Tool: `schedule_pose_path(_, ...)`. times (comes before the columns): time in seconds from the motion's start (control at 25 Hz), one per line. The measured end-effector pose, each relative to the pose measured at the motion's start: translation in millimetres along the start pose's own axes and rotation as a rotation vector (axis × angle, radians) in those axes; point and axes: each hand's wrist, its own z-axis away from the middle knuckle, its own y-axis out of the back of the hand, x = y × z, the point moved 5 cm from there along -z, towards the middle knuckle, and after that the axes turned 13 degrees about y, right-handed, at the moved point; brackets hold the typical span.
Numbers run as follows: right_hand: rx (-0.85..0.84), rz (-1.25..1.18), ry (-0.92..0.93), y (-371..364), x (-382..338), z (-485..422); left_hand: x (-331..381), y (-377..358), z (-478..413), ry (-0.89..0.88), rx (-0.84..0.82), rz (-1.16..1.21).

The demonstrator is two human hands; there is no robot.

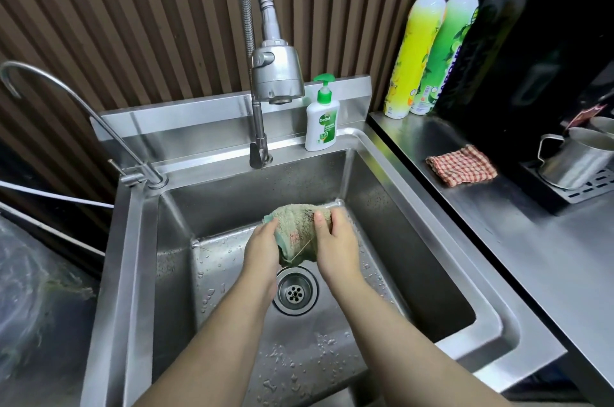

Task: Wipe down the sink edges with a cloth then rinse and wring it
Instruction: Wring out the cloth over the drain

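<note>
Together, left hand (pixel 261 252) and right hand (pixel 336 249) clutch one cloth (pixel 295 224) inside one sink (pixel 403 227).

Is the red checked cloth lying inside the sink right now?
No, the red checked cloth lies on the counter beside the sink.

you're at a kitchen wash station: a stainless steel sink (pixel 415 180) at centre, dish soap bottles (pixel 428 51) upper right, a metal jug (pixel 578 160) beside them.
</note>
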Motion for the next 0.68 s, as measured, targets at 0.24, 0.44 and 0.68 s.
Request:
schedule_pose_path(0.24,0.052,0.123,-0.116,1,-1,-8,24,10,19,-0.534,0.318,-0.53)
schedule_pose_path(0.44,-0.045,0.235,-0.038,11,-1,-14,27,15,10,-0.648,0.164,-0.578)
schedule_pose_path(0.68,-0.025,0.379,-0.052,45,1,-4,11,-20,14,-0.44,0.102,-0.482)
